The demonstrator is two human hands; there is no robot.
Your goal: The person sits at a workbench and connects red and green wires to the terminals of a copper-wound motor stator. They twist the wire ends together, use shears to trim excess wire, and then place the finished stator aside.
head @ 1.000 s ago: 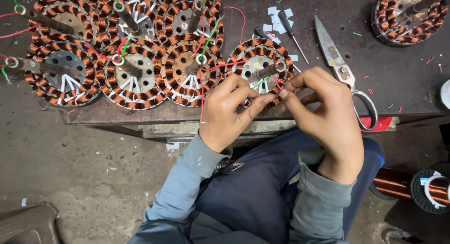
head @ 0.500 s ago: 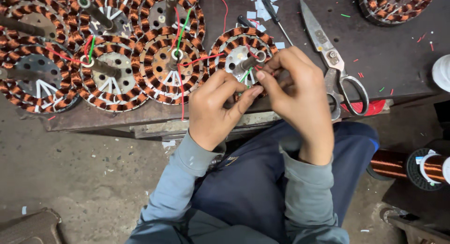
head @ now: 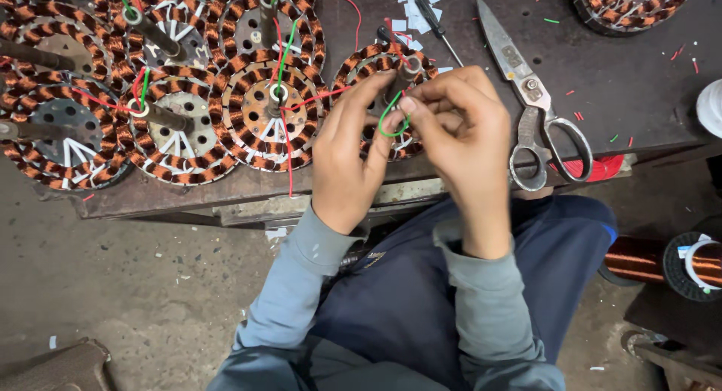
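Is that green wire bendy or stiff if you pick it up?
Probably bendy: the green wire curls in a loop between both hands' fingertips. It looks thin, so likely very light. It seems to keep its curve, so perhaps slightly springy rather than limp like string.

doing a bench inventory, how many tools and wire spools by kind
large steel scissors with grey handles: 1
black-handled screwdriver: 1
spool of copper wire with black ends: 1
red spool under the scissors: 1
total: 4

Scissors (head: 530,98) lie right of the wound stator (head: 376,68).
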